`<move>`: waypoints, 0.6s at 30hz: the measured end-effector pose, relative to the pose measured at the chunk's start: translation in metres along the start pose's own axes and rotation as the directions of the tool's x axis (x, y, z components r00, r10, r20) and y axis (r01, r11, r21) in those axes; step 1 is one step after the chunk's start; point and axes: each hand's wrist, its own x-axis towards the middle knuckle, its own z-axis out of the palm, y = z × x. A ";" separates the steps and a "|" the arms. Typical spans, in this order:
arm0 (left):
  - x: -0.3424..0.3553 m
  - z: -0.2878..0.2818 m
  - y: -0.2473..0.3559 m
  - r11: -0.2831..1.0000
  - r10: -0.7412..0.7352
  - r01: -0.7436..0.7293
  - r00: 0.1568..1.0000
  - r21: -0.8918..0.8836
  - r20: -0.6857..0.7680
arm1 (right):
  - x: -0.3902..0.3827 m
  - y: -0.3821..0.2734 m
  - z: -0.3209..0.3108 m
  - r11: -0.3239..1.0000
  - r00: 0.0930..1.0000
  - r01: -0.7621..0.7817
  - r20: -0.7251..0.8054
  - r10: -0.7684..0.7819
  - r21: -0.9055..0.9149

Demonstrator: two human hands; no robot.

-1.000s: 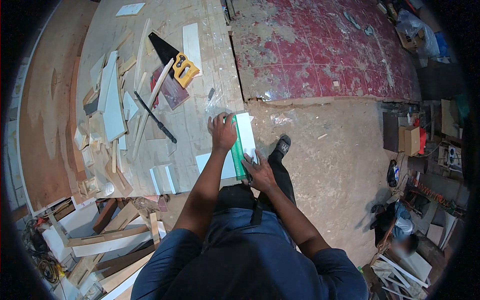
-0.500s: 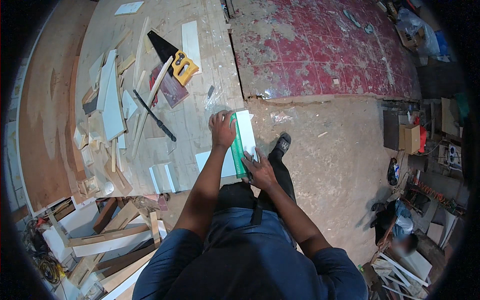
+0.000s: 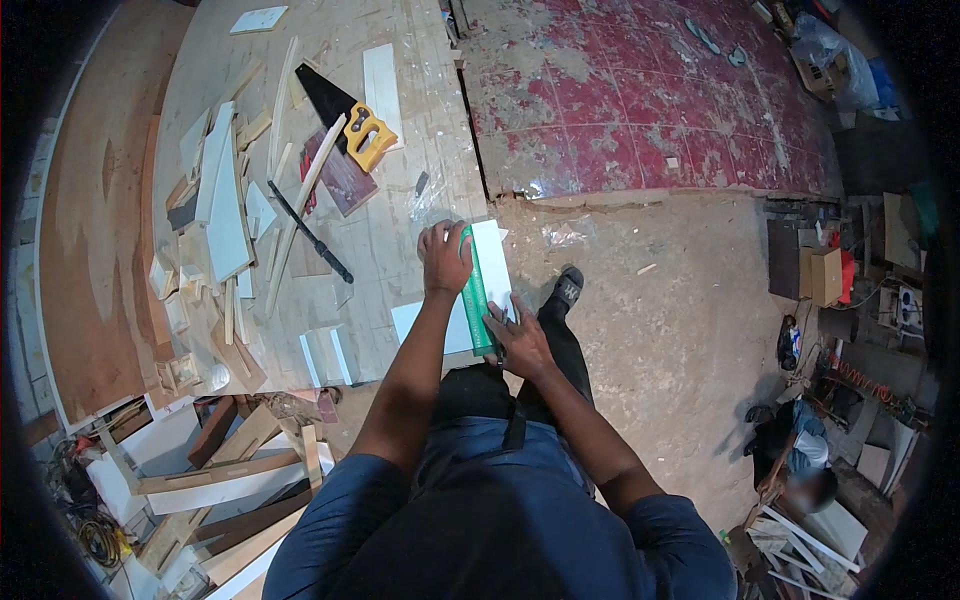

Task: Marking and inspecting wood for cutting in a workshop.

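Observation:
A flat green strip with print along it [image 3: 477,305] lies lengthwise along a white board [image 3: 490,250] at the table's right edge. My left hand [image 3: 446,260] grips the strip's far end, with its fingers curled over the left side and its thumb on the strip. At the near end, my right hand [image 3: 521,343] is closed around a slim dark tool, perhaps a pen, whose lower end points toward me. This hand rests against the board and the strip's right edge. Another white piece [image 3: 440,328] sits on the table just left of the strip, partly covered by my left forearm.
A yellow-handled saw [image 3: 370,138], a black rod-like tool [image 3: 312,235] and wood offcuts [image 3: 222,200] lie on the table [image 3: 400,200]. A white channel-shaped piece [image 3: 328,355] sits near its front edge. More boards [image 3: 220,470] are piled lower left. Another person [image 3: 800,450] crouches lower right.
My hands and the green strip hold nearly the same place. At the lower right, the other person has shifted slightly, with an arm now reaching lower.

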 end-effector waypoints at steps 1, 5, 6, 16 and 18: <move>-0.001 0.001 0.000 0.999 -0.032 0.032 0.999 0.000 0.028 | 0.000 0.000 0.000 1.000 1.000 0.005 0.001 -0.005 -0.008; -0.001 0.002 -0.001 1.000 0.017 -0.017 0.999 -0.003 -0.045 | -0.001 0.001 0.002 1.000 1.000 0.015 -0.022 -0.015 -0.011; -0.001 0.002 -0.002 1.000 0.012 -0.012 0.999 0.000 -0.043 | 0.000 0.001 0.001 1.000 1.000 0.014 -0.017 -0.014 -0.005; -0.001 0.003 -0.004 1.000 0.025 -0.025 0.999 -0.004 -0.048 | 0.001 -0.003 -0.004 1.000 1.000 0.010 -0.013 -0.010 0.009; -0.001 0.003 -0.005 1.000 0.027 -0.028 0.999 -0.006 -0.046 | 0.001 -0.003 -0.003 1.000 1.000 0.010 -0.012 -0.010 0.010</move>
